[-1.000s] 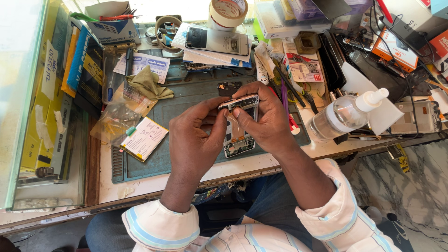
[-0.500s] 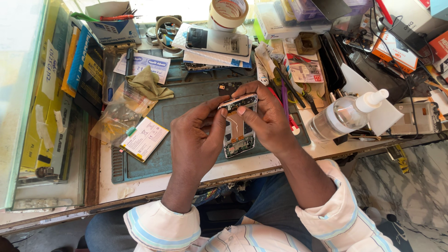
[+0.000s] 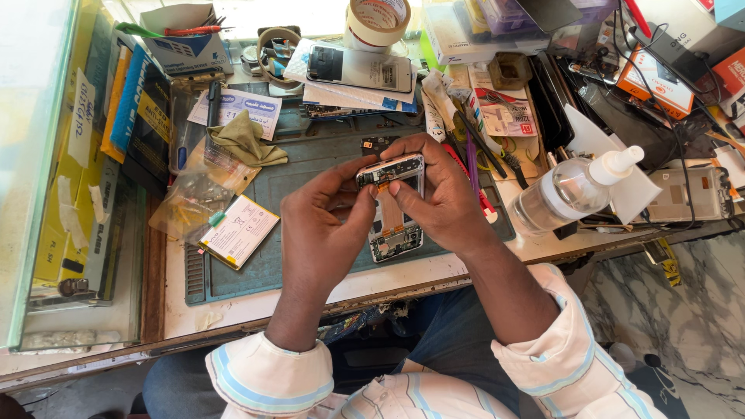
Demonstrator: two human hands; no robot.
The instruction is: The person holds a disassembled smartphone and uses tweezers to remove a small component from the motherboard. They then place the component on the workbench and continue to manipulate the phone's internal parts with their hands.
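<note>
A crowded repair surface [image 3: 256,299] fills the view, with a ribbed grey-green work mat [image 3: 310,171] under both hands. The left hand [image 3: 322,233] and right hand [image 3: 442,198] are each clamped on an opened phone frame [image 3: 392,206], held upright between them, its lower end just above the mat. Fingertip pressure on the thin metal edges looks wise, keeping off the exposed board. A clear plastic spray bottle [image 3: 570,190] lies right of the right hand; a flat pale battery [image 3: 239,230] lies left of the left hand, beside crinkled plastic bags [image 3: 194,194].
</note>
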